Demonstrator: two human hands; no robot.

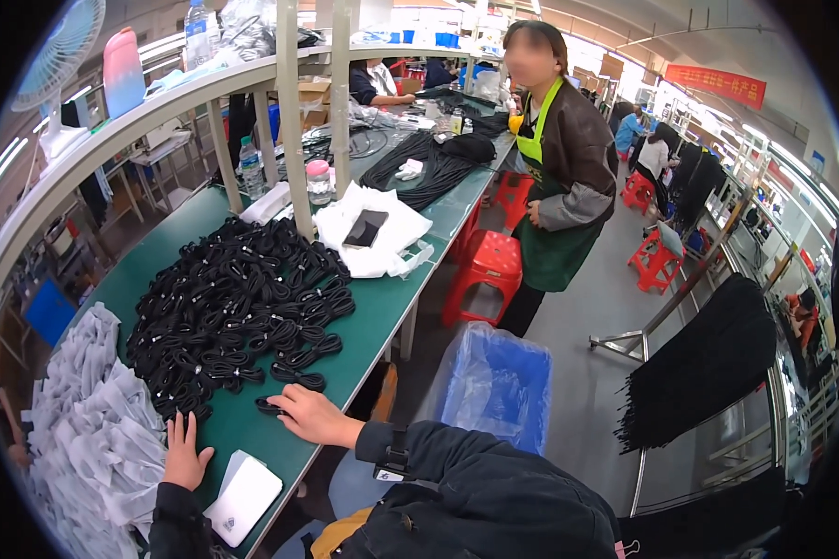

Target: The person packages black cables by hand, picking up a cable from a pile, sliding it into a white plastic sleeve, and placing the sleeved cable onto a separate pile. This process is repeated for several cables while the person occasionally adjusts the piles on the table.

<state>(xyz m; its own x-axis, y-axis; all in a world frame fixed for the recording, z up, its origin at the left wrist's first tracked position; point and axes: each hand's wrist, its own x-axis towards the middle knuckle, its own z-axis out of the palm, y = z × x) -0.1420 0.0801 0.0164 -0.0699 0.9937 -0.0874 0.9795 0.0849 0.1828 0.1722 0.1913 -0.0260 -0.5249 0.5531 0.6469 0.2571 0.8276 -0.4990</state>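
Cable bundle: small black coiled bundle, on green surface, about 7 o'clock of frame centre, just off the near edge of the big pile.
Right hand: palm down, fingers curled loosely over the bundle, fingertips touching it; closed grip or not, cannot tell.
Left hand: flat, fingers spread open, holding nothing; fingertips on the surface at the pile's 6 o'clock edge, just beside the white bags.
Cable pile: large heap of black tied bundles, at 11 o'clock from right hand, covering mid surface.
White bags: heap of thin white-grey pouches, at 9 o'clock from left hand, along the surface's left side.
White card: flat white rounded slab, at 5 o'clock from left hand, near surface edge.
Dark phone: lying on crumpled white sheets, at 12 o'clock beyond pile.
Blue bin: lined with clear plastic, on floor, at 2 o'clock from right hand.
Red stools: beside surface, at 1 o'clock.
Standing person: green apron, dark jacket, by far end of surface, at 1 o'clock.
Hanging black cables: draped over metal rack, at 3 o'clock.
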